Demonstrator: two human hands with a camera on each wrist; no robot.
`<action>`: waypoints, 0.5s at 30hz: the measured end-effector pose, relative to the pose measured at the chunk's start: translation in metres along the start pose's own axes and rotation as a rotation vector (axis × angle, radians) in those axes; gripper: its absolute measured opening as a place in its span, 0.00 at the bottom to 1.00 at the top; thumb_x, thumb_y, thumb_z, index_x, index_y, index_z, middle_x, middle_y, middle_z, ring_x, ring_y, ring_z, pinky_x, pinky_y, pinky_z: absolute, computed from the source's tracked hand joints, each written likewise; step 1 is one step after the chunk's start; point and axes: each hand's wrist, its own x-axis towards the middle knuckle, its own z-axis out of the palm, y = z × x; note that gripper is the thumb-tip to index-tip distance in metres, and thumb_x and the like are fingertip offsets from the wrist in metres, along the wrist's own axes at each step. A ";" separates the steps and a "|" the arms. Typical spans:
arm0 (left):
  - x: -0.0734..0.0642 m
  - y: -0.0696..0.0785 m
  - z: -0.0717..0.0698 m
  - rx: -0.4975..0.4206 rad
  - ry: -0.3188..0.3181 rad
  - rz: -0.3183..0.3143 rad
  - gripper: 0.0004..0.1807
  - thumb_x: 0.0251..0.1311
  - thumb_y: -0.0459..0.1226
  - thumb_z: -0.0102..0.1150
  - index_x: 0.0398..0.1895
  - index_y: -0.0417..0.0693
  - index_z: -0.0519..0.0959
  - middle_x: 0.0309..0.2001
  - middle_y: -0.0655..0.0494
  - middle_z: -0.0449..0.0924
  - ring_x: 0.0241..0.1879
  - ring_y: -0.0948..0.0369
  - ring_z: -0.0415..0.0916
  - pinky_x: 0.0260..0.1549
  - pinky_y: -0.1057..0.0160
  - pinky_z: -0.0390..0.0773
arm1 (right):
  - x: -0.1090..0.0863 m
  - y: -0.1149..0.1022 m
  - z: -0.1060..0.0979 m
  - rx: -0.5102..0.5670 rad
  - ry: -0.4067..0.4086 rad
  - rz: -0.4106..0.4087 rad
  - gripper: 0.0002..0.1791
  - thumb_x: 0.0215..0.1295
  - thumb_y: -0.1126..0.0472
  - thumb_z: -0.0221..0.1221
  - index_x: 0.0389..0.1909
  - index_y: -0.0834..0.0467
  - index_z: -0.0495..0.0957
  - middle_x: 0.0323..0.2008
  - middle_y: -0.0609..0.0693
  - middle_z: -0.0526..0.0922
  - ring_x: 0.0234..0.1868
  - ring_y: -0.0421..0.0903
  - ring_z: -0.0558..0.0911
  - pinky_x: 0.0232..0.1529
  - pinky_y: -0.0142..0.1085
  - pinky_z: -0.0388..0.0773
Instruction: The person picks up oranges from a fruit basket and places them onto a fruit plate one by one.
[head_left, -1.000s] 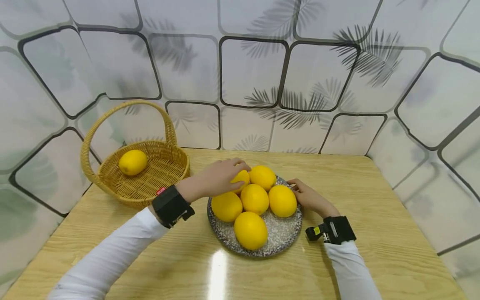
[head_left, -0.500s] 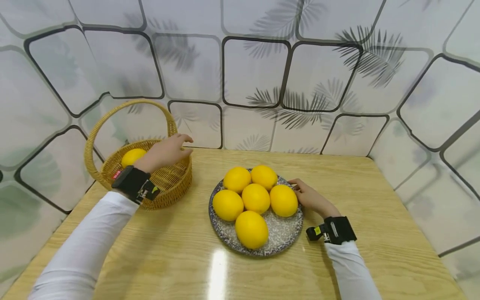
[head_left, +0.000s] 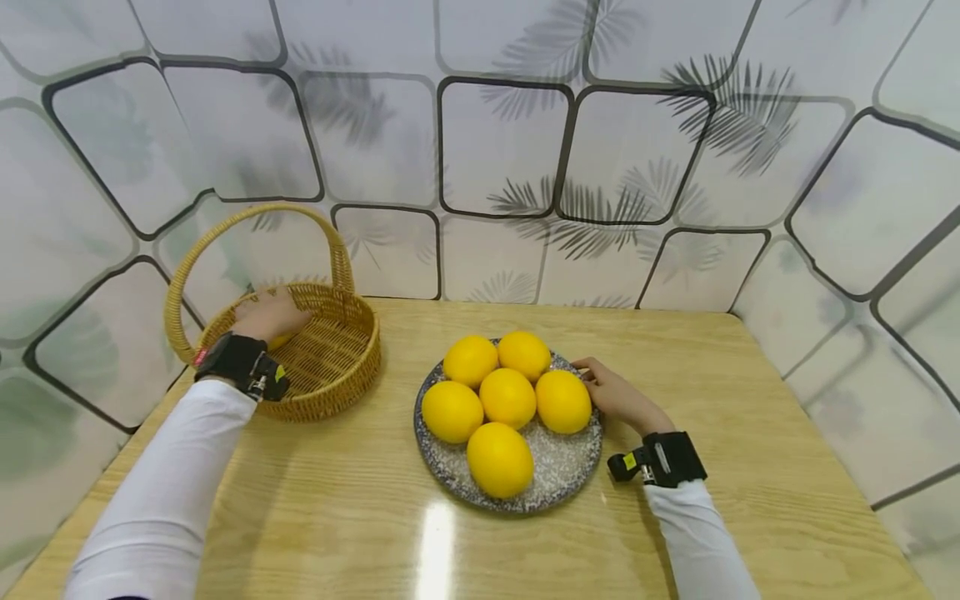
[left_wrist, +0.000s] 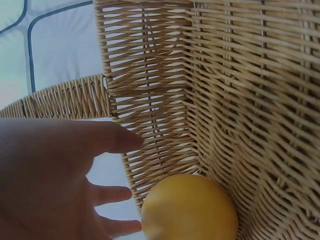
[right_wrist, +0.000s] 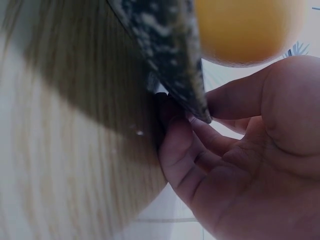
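Observation:
My left hand (head_left: pixel 270 315) is inside the wicker basket (head_left: pixel 333 358), over a yellow lemon (left_wrist: pixel 192 212) that it mostly hides in the head view. The left wrist view shows its fingers stretched and spread beside that lemon, not wrapped round it. On the right, my right hand (head_left: pixel 621 400) pinches the rim of a speckled grey plate (head_left: pixel 564 467), thumb above and fingers curled beneath. Several yellow lemons (head_left: pixel 507 400) sit grouped on the plate; one lemon (head_left: pixel 500 461) lies nearest its front.
The basket's tall arched handle (head_left: pixel 255 218) rises over its opening. A light wooden table (head_left: pixel 360 517) carries both basket and plate. Patterned wall covering (head_left: pixel 510 150) stands behind the table and along both sides.
My left hand has moved left from the lemons on the plate, across the basket, and down onto the lemon in it. My right hand stays at the plate's rim.

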 end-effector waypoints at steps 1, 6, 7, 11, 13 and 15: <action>0.001 -0.002 0.001 0.008 -0.024 -0.015 0.45 0.70 0.48 0.36 0.71 0.19 0.35 0.67 0.09 0.34 0.61 0.15 0.37 0.61 0.21 0.47 | 0.000 0.000 0.000 0.000 -0.004 -0.002 0.25 0.74 0.63 0.39 0.71 0.63 0.57 0.66 0.74 0.65 0.65 0.67 0.65 0.66 0.65 0.64; -0.001 -0.003 0.003 0.020 -0.033 -0.066 0.46 0.68 0.49 0.37 0.72 0.20 0.37 0.67 0.08 0.34 0.60 0.14 0.38 0.61 0.20 0.49 | 0.000 0.000 0.000 0.003 -0.008 0.001 0.25 0.74 0.63 0.39 0.70 0.63 0.57 0.66 0.74 0.64 0.66 0.67 0.64 0.66 0.65 0.63; -0.002 -0.003 0.003 0.020 -0.024 -0.059 0.45 0.68 0.49 0.38 0.72 0.20 0.39 0.67 0.08 0.34 0.60 0.14 0.40 0.60 0.20 0.51 | -0.001 0.000 0.000 -0.001 -0.007 -0.004 0.25 0.74 0.63 0.38 0.70 0.64 0.57 0.66 0.75 0.64 0.66 0.67 0.64 0.66 0.65 0.63; -0.009 -0.005 -0.001 -0.013 -0.012 -0.005 0.46 0.64 0.46 0.45 0.72 0.21 0.40 0.65 0.07 0.34 0.57 0.16 0.50 0.56 0.22 0.61 | -0.001 -0.001 -0.001 -0.005 0.004 -0.005 0.25 0.75 0.64 0.38 0.70 0.64 0.57 0.65 0.75 0.65 0.65 0.68 0.64 0.65 0.65 0.64; -0.012 -0.009 -0.002 -0.030 -0.026 0.030 0.48 0.63 0.45 0.48 0.72 0.22 0.39 0.63 0.08 0.45 0.55 0.21 0.58 0.54 0.25 0.66 | -0.001 -0.001 -0.001 -0.006 0.004 -0.008 0.25 0.75 0.64 0.38 0.70 0.64 0.57 0.65 0.75 0.65 0.65 0.68 0.65 0.65 0.65 0.64; -0.013 -0.013 -0.002 -0.052 -0.038 0.047 0.49 0.61 0.44 0.50 0.72 0.23 0.38 0.59 0.10 0.57 0.52 0.26 0.64 0.52 0.28 0.69 | 0.000 -0.001 -0.001 -0.006 0.002 -0.005 0.25 0.75 0.64 0.39 0.70 0.64 0.57 0.65 0.75 0.65 0.65 0.68 0.64 0.65 0.65 0.64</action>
